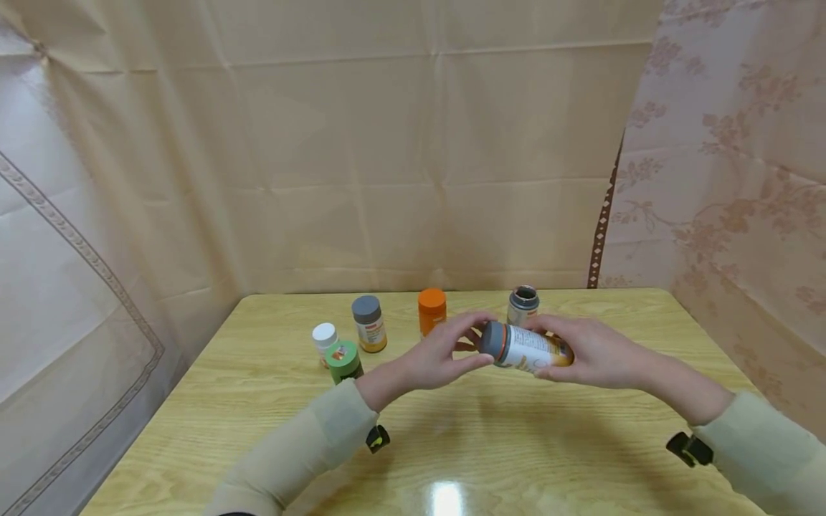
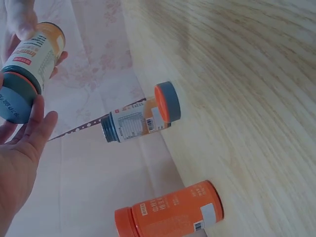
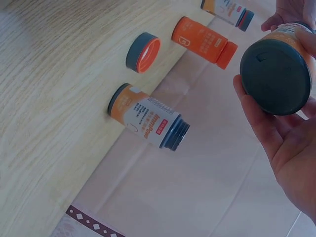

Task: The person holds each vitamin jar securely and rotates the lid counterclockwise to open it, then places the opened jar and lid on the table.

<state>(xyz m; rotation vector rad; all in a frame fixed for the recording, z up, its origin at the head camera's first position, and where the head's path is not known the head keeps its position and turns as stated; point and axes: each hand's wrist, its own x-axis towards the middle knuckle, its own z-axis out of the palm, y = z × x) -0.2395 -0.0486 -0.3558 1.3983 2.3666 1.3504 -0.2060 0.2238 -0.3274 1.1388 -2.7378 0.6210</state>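
My right hand (image 1: 596, 352) grips a white-and-orange supplement bottle (image 1: 532, 350) round its lower end, holding it tilted on its side above the table. The bottle's dark grey lid (image 1: 493, 340) points left. My left hand (image 1: 439, 360) has its thumb and fingers about that lid, fingertips at its edge in the left wrist view. Just behind stands a similar bottle (image 1: 521, 309) without a lid, its dark mouth uncovered. A loose grey lid (image 3: 132, 52) with an orange inside stands on its edge near it, hidden in the head view.
An orange bottle (image 1: 432, 308) stands at the back middle. Further left are a grey-lidded bottle (image 1: 370, 324), a white-capped bottle (image 1: 324, 337) and a green-lidded one (image 1: 343, 358), partly behind my left forearm. Curtains rise behind the wooden table (image 1: 516, 444).
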